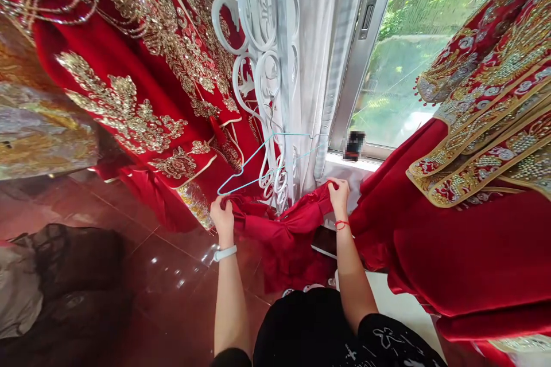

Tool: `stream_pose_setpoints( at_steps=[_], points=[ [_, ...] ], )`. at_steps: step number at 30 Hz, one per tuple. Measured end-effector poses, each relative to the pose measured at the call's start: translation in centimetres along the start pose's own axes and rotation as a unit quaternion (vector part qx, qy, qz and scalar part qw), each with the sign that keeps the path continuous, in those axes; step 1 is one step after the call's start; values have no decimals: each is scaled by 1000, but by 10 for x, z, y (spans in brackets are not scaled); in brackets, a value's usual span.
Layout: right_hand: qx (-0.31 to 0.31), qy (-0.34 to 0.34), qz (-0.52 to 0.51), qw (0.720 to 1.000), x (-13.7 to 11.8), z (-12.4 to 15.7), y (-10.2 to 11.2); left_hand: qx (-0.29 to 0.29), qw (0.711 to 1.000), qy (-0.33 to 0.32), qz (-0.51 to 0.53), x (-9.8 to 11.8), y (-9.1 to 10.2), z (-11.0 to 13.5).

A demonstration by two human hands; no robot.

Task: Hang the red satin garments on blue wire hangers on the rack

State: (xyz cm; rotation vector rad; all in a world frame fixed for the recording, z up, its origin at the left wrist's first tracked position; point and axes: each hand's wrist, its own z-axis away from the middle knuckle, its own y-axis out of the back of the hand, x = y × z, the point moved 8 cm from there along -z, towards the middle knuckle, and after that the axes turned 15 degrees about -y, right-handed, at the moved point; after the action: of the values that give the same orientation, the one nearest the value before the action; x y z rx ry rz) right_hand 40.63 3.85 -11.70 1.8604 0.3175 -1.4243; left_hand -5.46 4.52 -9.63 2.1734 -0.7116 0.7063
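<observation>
A plain red skirt (284, 232) hangs in front of me, its waist stretched between my two hands. My left hand (222, 215) pinches the left end of the waistband, close to the left corner of a light-blue wire hanger (246, 161). At the other end, my right hand (339, 192) grips the waistband below the window sill. The hanger hangs just beyond the skirt, against a white scrolled metal stand (267, 69). Whether the skirt is fastened to the hanger is hard to make out.
Red jackets with gold embroidery (129, 109) hang on the left. More beaded red garments (486, 155) hang on the right. A window (413, 63) and white curtain (316, 51) stand ahead. A dark bag-like heap (81, 281) lies on the red tiled floor (172, 292).
</observation>
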Motion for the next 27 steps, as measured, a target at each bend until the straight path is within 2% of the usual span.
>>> stream_pose_setpoints(
  at_steps=[5,11,20,27],
  points=[
    [-67,-14,51,996,14,11,-9,-55,998,15,-25,-21,-17,31],
    [-146,-15,57,987,15,14,-9,-66,995,28,-66,-21,-17,44],
    [-219,-56,39,973,33,8,-12,14,994,77,-80,-4,6,44],
    [-237,-137,-25,961,49,6,-8,52,996,52,-57,19,19,39]
  ],
)
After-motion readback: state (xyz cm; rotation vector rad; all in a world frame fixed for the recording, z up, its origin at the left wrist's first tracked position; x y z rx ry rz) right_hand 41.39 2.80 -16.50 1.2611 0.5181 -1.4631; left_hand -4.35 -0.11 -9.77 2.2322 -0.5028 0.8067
